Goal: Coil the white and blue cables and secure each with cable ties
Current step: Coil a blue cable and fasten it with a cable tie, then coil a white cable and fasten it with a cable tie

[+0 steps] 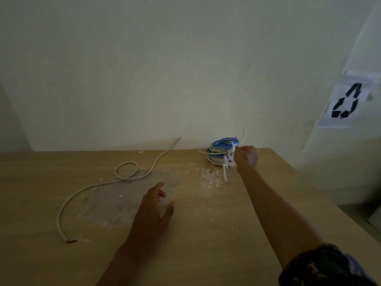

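A stack of coiled cables sits at the far right of the wooden table (206,234), near the wall: a blue coil (223,141) lies on top of white coils (215,156). White cable ties (225,169) stick out from the stack toward me. My right hand (246,156) reaches out and grips the stack at its right side, fingers curled on it. A loose white cable (99,185) snakes across the left half of the table with one loop in it. My left hand (153,211) hovers over the table's middle, fingers spread and holding nothing.
White dust and specks (210,177) cover the table's middle. A pale wall (144,79) rises just behind the table's far edge. A paper with a recycling symbol (346,102) hangs on the right. The table's right edge runs diagonally toward me.
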Action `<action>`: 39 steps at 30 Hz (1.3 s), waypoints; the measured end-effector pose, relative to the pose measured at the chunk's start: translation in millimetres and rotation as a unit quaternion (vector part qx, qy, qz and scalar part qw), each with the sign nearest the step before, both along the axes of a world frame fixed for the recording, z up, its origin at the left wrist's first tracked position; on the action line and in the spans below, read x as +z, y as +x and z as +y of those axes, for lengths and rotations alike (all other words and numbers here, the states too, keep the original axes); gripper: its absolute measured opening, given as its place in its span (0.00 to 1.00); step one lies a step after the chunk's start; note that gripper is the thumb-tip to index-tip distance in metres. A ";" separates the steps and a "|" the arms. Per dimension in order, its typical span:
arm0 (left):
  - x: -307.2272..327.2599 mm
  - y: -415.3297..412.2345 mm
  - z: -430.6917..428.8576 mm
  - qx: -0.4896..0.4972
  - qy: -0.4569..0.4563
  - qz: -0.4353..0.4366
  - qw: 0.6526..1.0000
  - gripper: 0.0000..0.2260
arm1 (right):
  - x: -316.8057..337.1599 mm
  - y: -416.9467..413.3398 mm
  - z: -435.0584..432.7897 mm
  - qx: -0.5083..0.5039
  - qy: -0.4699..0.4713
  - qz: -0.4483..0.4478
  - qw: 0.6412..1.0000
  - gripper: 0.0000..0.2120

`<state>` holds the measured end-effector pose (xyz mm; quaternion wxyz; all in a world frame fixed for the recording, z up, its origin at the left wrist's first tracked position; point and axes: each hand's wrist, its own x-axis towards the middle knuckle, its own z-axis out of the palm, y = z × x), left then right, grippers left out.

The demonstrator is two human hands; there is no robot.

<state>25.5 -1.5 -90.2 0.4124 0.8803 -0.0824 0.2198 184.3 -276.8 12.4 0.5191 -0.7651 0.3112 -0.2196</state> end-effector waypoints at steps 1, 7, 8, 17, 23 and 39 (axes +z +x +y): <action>2.0 -1.2 0.7 -0.004 0.001 0.004 1.000 0.29 | 3.3 -1.2 -1.3 -0.001 -0.018 0.006 1.000 0.07; 16.7 -5.6 25.2 0.143 0.114 -0.002 0.983 0.25 | 5.2 -27.5 21.6 -0.001 -0.216 -0.151 0.965 0.08; 17.2 -6.2 32.7 0.186 0.140 0.010 0.973 0.24 | 0.6 -36.3 33.9 0.022 -0.225 -0.207 0.952 0.06; 17.0 25.8 60.8 0.159 0.269 0.185 0.932 0.34 | -82.7 -115.8 129.9 0.424 -0.230 -0.059 0.874 0.11; 30.8 51.8 75.1 0.187 0.342 0.185 0.902 0.26 | -90.8 -119.3 129.3 0.418 -0.283 -0.067 0.861 0.13; 42.4 18.8 21.5 -0.044 0.133 -0.116 0.983 0.14 | -73.7 -123.0 117.7 0.377 -0.288 -0.256 0.842 0.20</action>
